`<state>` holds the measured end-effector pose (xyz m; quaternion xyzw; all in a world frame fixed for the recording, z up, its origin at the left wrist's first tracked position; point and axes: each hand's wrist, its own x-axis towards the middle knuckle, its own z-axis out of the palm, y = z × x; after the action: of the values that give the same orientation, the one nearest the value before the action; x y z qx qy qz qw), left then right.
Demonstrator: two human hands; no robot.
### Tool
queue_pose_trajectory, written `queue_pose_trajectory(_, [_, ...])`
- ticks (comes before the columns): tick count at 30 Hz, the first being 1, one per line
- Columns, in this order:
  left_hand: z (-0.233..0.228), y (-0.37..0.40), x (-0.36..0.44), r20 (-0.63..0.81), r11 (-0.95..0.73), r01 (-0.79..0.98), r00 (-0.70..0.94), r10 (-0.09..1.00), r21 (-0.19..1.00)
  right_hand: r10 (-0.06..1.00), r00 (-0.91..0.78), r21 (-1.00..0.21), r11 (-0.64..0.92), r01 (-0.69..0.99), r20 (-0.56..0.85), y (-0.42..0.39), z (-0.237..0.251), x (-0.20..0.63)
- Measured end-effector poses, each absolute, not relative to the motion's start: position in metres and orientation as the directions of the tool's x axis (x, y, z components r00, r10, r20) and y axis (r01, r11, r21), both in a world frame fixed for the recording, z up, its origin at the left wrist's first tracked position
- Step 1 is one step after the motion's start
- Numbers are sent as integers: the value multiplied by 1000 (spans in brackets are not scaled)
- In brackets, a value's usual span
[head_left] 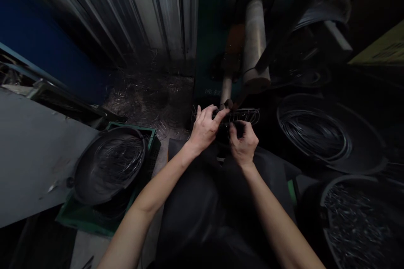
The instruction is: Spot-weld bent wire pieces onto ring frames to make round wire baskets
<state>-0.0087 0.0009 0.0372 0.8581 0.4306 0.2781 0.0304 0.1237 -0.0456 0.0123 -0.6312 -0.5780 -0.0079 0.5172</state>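
Note:
A small frame of bent metal wire (248, 114) lies below the machine's lower rod (226, 89), in front of me. My left hand (205, 128) is at the frame's left part, its fingers curled over the wire and one digit reaching toward the rod's tip. Close by, on the near side of the frame, my right hand (244, 141) has its thumb and fingers pinched together. What it holds, if anything, is too dark and small to make out.
A thick metal cylinder (256, 42) overhangs the frame. On my right are a dark bowl (366, 151) of wire rings and a bucket (326, 214) of small metal pieces. Leftward, a black pan (90, 185) of wire rings sits on a green crate (67, 214). Loose wire (145, 96) litters the floor.

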Motion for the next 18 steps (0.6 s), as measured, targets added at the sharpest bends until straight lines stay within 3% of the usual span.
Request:
queue_pose_trajectory(5, [35,3,-12,473,-664,668,490,732,337,742,283,-625,226,747,607,-48,10,122])
queue_pose_trajectory(11, [36,5,-12,476,-668,645,485,734,372,699,236,-531,239,813,675,-47,8,124])
queue_pose_trajectory(18, [37,5,-13,459,-676,639,508,729,367,668,222,-502,260,825,710,-45,5,121])
